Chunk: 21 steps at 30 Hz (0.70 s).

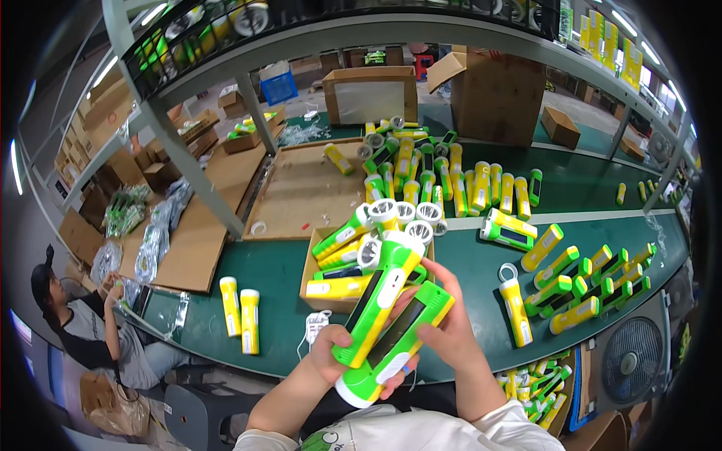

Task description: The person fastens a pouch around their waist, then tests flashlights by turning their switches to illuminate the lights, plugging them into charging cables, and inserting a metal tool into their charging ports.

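Observation:
Two yellow-and-green flashlights with dark panels are in my hands over the front edge of the table. The upper flashlight (382, 293) tilts with its white head up, and my left hand (325, 359) grips its lower end. Below and right lies the second flashlight (402, 342), white end toward me; my right hand (455, 331) closes on its upper green end, thumb on top. Fingertips also show under this one's lower part. Just beyond my hands, a cardboard box (307, 279) holds several flashlights lying on their sides, partly hidden by the upper flashlight.
Two flashlights (250, 322) stand left on the green table (192, 331). More flashlights (481, 186) crowd the far middle; another group (594, 274) stands right. A cardboard sheet (297, 184) lies behind the box. A metal shelf frame (184, 143) rises ahead. A person (90, 323) sits far left.

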{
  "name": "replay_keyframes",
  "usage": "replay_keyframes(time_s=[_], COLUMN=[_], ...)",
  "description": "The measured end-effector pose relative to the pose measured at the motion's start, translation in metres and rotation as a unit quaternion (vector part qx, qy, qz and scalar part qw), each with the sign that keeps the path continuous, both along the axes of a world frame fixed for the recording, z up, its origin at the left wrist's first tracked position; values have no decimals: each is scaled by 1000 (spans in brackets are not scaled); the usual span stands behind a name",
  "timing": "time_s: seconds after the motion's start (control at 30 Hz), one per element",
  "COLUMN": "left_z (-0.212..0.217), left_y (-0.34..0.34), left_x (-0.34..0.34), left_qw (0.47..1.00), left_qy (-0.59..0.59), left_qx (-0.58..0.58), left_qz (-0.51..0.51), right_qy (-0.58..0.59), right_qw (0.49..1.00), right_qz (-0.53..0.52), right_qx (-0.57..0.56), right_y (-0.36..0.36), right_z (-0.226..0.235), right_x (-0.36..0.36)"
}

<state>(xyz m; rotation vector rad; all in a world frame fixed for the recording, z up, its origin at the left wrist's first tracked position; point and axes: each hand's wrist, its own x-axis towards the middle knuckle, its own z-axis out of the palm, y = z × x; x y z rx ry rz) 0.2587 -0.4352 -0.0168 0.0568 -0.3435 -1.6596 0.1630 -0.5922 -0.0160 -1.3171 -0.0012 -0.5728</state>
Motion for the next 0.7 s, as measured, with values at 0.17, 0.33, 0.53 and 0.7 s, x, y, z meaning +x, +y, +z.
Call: replay_keyframes(time_s=[0.17,0.33,0.53,0.7], left_z=[-32,-41,-30,0], left_y=[22,54,86,99], left_x=[-11,-12,-7,20], left_qw=[964,898,911,949], left_qy=[-174,-251,-213,-212], left_qx=[63,110,123,113], left_qz=[188,344,332,205], right_qy=[-37,-75,79,-21], right_qw=[997,914,896,875], right_qz=[-64,-380,-378,-458], right_qx=[-16,-122,-218,-158], right_y=[30,19,-22,-25], right_z=[1,-14,-78,-135], right_x=[-12,-36,-42,-55])
